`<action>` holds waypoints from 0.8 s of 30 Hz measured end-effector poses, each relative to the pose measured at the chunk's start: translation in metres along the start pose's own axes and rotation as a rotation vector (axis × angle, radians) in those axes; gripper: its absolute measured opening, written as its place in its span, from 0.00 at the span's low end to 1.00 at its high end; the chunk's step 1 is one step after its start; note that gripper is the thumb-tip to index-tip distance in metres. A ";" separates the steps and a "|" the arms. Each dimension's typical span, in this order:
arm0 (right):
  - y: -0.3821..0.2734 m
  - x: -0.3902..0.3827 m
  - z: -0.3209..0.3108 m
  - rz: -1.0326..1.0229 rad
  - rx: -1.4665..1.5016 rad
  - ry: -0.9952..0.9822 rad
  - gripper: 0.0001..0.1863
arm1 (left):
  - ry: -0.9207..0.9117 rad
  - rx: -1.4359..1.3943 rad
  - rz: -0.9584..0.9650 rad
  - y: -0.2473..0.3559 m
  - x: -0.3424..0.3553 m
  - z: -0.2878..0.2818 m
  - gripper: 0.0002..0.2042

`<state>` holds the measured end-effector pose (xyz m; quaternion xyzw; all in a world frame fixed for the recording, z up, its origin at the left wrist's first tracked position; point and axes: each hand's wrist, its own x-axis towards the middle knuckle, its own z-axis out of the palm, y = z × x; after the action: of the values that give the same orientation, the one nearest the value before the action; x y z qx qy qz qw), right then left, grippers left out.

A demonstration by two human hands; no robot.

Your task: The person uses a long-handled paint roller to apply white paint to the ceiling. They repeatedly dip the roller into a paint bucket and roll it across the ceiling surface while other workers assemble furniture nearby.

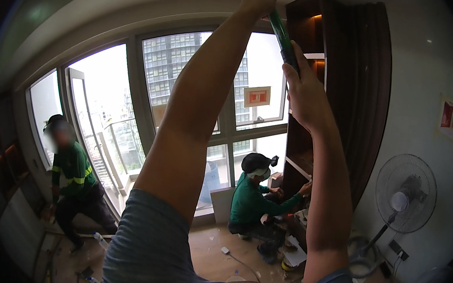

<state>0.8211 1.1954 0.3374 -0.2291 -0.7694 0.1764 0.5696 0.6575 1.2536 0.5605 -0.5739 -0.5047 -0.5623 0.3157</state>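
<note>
Both my arms reach up overhead along a green pole (281, 32) with a dark lower end. My left hand (258, 2) is wrapped round its upper part at the top edge of the picture. Lower down and to the right, my right hand (307, 92) grips the dark end, thumb and forefinger lying along it. The pole slants down to the right, in front of the window and the tall dark wooden cabinet (343, 98). Whatever its upper end carries or touches is out of the picture.
A person in green (254, 198) squats by the cabinet's foot, among tools and scraps. Another person in green (76, 166) bends at the left, near the open balcony door (91, 119). A standing fan (405, 195) is at the right. A white cable plug (225, 250) lies on the floor.
</note>
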 end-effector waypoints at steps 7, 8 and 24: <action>0.018 -0.108 0.011 0.154 0.161 -0.200 0.30 | -0.035 0.626 0.310 -0.129 0.067 0.011 0.21; 0.037 -0.125 0.016 0.122 0.190 -0.163 0.30 | 0.002 0.440 0.224 -0.124 0.057 0.026 0.26; 0.123 -0.383 -0.033 0.465 0.102 -0.320 0.34 | -0.179 -0.324 -0.279 -0.073 -0.080 0.006 0.37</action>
<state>0.9654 1.0857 -0.0233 -0.3397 -0.7664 0.3745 0.3962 0.6031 1.2623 0.4671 -0.5894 -0.5083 -0.6210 0.0929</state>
